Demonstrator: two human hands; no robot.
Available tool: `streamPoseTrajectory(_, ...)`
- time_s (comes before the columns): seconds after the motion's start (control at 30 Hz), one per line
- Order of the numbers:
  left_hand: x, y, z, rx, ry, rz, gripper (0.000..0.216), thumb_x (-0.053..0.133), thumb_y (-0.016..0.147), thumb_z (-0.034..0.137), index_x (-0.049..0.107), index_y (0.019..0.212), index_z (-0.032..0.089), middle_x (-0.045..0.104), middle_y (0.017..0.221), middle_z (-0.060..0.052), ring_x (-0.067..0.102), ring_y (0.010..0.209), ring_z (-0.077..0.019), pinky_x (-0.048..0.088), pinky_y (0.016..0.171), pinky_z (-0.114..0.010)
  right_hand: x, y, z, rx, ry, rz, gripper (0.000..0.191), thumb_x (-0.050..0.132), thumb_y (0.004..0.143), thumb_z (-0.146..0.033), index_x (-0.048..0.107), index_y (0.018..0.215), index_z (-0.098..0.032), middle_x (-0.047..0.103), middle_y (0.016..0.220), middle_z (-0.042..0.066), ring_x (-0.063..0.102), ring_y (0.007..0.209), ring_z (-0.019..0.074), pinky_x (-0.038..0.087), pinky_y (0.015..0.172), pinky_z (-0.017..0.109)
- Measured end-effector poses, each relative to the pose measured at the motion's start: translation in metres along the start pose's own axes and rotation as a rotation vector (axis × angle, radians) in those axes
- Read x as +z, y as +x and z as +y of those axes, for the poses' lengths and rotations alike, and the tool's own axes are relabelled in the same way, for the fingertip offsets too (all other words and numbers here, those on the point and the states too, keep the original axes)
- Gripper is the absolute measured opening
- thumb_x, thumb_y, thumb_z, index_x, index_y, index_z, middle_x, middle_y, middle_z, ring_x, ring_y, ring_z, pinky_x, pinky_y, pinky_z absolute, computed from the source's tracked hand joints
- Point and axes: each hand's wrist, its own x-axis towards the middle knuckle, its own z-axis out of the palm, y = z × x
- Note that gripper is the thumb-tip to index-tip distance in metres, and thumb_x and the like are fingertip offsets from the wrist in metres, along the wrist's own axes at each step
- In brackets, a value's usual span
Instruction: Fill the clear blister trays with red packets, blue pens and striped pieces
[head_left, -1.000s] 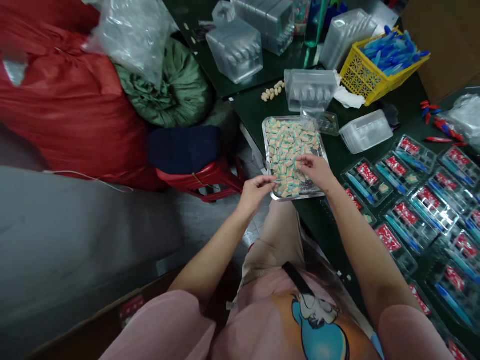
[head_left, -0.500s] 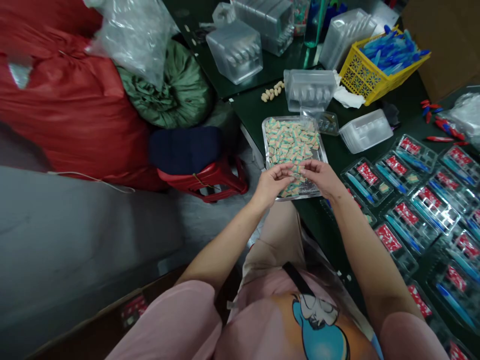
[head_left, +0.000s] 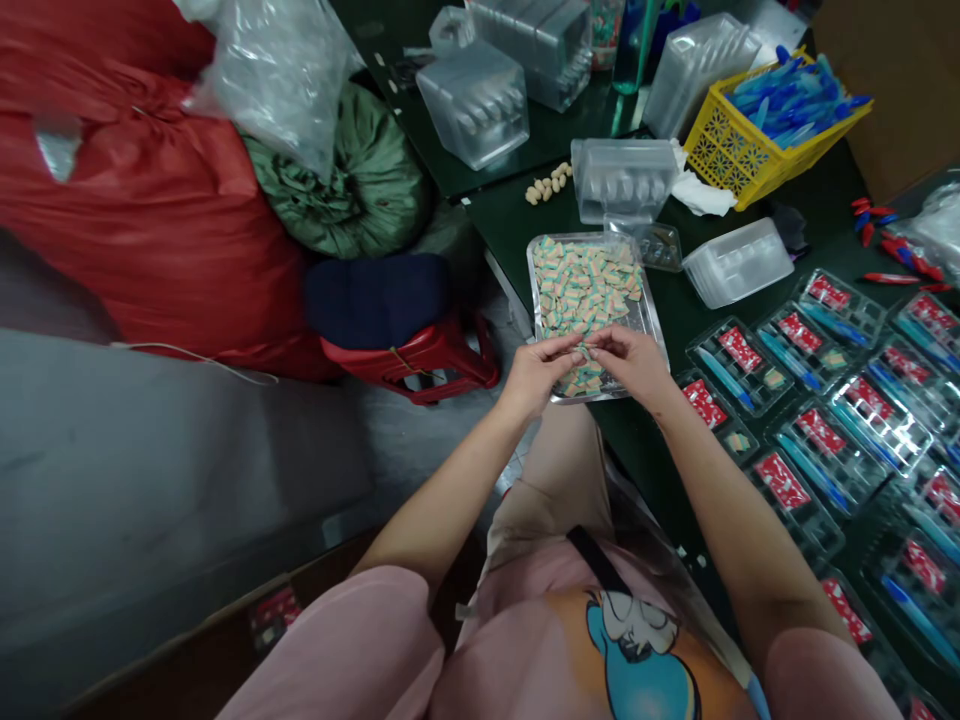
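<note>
My left hand [head_left: 534,377] and my right hand [head_left: 634,366] meet over the near part of a shallow metal tray [head_left: 651,318]. Thumbs and fingers of both are pinched together, their tips almost touching. Between them is a small tan-and-green piece [head_left: 586,351], partly hidden by the fingertips. Many similar flat tan-and-green pieces [head_left: 581,285] lie loose in the tray, heaped toward its far and left side. A clear plastic blister tray [head_left: 657,247] overlaps the metal tray's far right corner.
Several clear blister packs [head_left: 739,362] with red-and-white cards and blue pens cover the table at right. Farther back are stacked clear trays [head_left: 626,180], peanut-shaped pieces [head_left: 548,185] and a yellow basket [head_left: 724,150] of blue pens. A red stool [head_left: 390,365] and large red sack [head_left: 150,220] stand left.
Both hands stay over the tray, fingertips pinched. My right hand has shifted slightly left and its fingers have drawn closer to my left. The whole view has moved a little.
</note>
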Motion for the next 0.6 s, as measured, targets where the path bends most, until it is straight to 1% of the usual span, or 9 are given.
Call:
streamPoseTrajectory(0.07, 0.0, 0.001, 0.001, -0.027, -0.046, -0.003, 0.043, 0.087, 0.054, 0.031, 0.077, 0.094, 0.017, 0.074, 0.084, -0.005, 0.067, 0.075, -0.0178, 0.052, 0.082, -0.036, 0.004, 0.001, -0.001, 0.012, 0.014, 0.026, 0.015, 0.065, 0.078, -0.031, 0.067, 0.087, -0.019, 0.065, 0.078, 0.001, 0.062, 0.075, 0.0162, 0.051, 0.072, 0.03)
streamPoseTrajectory(0.13, -0.001, 0.002, 0.0, -0.026, -0.056, 0.004, 0.044, 0.087, 0.054, 0.033, 0.077, 0.093, 0.017, 0.073, 0.081, -0.004, 0.066, 0.072, -0.017, 0.053, 0.08, -0.035, 0.007, 0.0, -0.003, 0.028, 0.031, 0.037, 0.014, 0.064, 0.077, -0.029, 0.067, 0.086, -0.019, 0.066, 0.08, 0.001, 0.063, 0.077, 0.0165, 0.052, 0.074, 0.03)
streamPoseTrajectory(0.2, -0.003, 0.003, -0.001, 0.017, -0.021, 0.029, 0.041, 0.085, 0.057, 0.035, 0.076, 0.092, 0.017, 0.072, 0.077, -0.003, 0.064, 0.07, -0.0161, 0.053, 0.076, -0.033, 0.008, -0.001, -0.006, 0.038, 0.056, 0.017, 0.014, 0.063, 0.078, -0.028, 0.068, 0.088, -0.02, 0.069, 0.084, 0.002, 0.065, 0.082, 0.0171, 0.052, 0.078, 0.031)
streamPoseTrajectory(0.3, -0.007, 0.005, -0.002, 0.115, 0.113, 0.066, 0.032, 0.081, 0.062, 0.034, 0.076, 0.088, 0.017, 0.07, 0.076, -0.002, 0.061, 0.069, -0.0145, 0.05, 0.069, -0.027, 0.002, 0.002, -0.009, 0.031, 0.028, -0.071, 0.017, 0.06, 0.081, -0.027, 0.069, 0.093, -0.02, 0.071, 0.09, 0.003, 0.066, 0.087, 0.0178, 0.052, 0.083, 0.033)
streamPoseTrajectory(0.37, -0.011, 0.005, -0.001, 0.165, 0.197, 0.079, 0.027, 0.079, 0.064, 0.033, 0.075, 0.085, 0.017, 0.069, 0.078, -0.001, 0.06, 0.071, -0.0138, 0.048, 0.067, -0.024, -0.008, 0.009, -0.009, 0.023, -0.096, -0.085, 0.018, 0.059, 0.082, -0.026, 0.07, 0.095, -0.02, 0.071, 0.091, 0.003, 0.066, 0.087, 0.0182, 0.051, 0.083, 0.033)
streamPoseTrajectory(0.5, -0.016, 0.004, 0.002, 0.172, 0.213, 0.096, 0.027, 0.077, 0.067, 0.035, 0.073, 0.087, 0.017, 0.068, 0.079, -0.001, 0.059, 0.071, -0.0138, 0.047, 0.068, -0.024, -0.021, 0.028, -0.005, -0.006, -0.511, 0.018, 0.018, 0.06, 0.083, -0.018, 0.071, 0.098, -0.019, 0.069, 0.091, 0.006, 0.063, 0.087, 0.0205, 0.047, 0.086, 0.034)
streamPoseTrajectory(0.6, -0.017, 0.002, 0.004, 0.187, 0.246, 0.099, 0.026, 0.075, 0.069, 0.034, 0.073, 0.089, 0.017, 0.069, 0.079, -0.001, 0.059, 0.07, -0.014, 0.047, 0.068, -0.025, -0.018, 0.036, -0.001, -0.01, -0.742, -0.032, 0.018, 0.064, 0.082, -0.017, 0.072, 0.098, -0.018, 0.066, 0.094, 0.009, 0.06, 0.089, 0.0233, 0.045, 0.085, 0.035)
